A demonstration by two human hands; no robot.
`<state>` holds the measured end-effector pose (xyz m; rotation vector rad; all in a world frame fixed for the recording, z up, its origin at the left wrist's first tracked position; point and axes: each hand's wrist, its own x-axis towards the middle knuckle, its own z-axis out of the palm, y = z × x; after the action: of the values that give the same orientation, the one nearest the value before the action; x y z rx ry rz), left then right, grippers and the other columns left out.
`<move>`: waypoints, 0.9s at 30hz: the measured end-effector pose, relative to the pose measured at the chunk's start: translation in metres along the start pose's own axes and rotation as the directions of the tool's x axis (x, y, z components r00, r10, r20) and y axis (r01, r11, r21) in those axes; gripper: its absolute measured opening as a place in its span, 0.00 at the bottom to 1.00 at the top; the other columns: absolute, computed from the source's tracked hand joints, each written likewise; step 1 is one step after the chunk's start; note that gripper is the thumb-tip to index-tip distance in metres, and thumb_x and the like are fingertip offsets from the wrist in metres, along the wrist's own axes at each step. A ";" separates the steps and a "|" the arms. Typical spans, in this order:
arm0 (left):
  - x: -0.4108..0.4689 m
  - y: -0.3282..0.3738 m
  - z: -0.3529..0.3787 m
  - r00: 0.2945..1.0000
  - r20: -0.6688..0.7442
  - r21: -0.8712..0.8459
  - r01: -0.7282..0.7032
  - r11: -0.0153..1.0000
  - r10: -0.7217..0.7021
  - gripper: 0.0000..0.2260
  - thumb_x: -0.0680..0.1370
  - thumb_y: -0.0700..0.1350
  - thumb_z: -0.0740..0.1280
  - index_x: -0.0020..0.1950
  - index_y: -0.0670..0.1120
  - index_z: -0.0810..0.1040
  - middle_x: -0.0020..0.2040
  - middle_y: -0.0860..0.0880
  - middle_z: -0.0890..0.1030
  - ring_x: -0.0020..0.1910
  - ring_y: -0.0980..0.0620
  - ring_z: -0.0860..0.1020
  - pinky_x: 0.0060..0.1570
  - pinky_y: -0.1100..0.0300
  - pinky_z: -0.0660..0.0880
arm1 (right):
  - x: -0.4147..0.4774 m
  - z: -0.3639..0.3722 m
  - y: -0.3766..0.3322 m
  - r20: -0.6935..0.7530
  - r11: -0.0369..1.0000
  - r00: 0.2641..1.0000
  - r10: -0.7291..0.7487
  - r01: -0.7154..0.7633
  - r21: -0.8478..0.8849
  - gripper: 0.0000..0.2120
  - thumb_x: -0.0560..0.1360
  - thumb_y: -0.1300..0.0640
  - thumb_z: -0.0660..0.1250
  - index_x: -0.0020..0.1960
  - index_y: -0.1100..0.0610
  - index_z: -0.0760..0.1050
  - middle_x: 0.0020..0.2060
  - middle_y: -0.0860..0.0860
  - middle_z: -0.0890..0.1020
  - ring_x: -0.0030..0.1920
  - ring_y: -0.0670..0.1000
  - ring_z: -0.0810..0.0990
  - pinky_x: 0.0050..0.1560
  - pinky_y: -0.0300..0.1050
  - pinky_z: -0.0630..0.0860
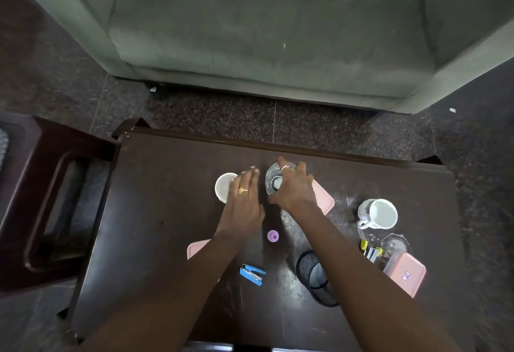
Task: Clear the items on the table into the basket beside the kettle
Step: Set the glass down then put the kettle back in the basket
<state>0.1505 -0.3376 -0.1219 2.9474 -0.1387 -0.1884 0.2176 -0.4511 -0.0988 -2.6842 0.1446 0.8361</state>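
On the dark wooden table [167,226], my right hand [294,189] closes from above around a clear glass [272,182], thumb at its near side and fingers over its far rim. My left hand [244,196] lies with straight fingers against the right side of a small white cup [224,186], not gripping it. A white mug [381,214], a purple cap [273,236], a blue stapler [251,274] and a black mesh pen holder [314,276] on its side also lie on the table. No basket or kettle is in view.
A pink lid [326,203] sits partly under my right wrist, and another pink lid [196,248] under my left forearm. A pink-lidded box [406,276], a yellow clip tool [371,251] and a clear dish [396,243] lie at the right. A dark stool [55,198] stands left, a grey sofa [264,31] beyond.
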 end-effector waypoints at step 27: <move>0.025 0.041 0.026 0.974 -0.027 -0.426 0.193 0.884 -0.225 0.38 0.67 0.52 0.74 0.71 0.38 0.62 0.66 0.39 0.71 0.66 0.40 0.66 0.68 0.48 0.62 | 0.005 0.021 0.095 0.003 0.988 0.992 0.124 -0.124 -0.088 0.36 0.65 0.60 0.76 0.68 0.55 0.61 0.64 0.53 0.67 0.65 0.60 0.66 0.59 0.57 0.71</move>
<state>0.1682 -0.3846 -0.1427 2.5249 0.2092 -0.1172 0.1923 -0.5340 -0.1441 -2.7761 0.2819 0.9107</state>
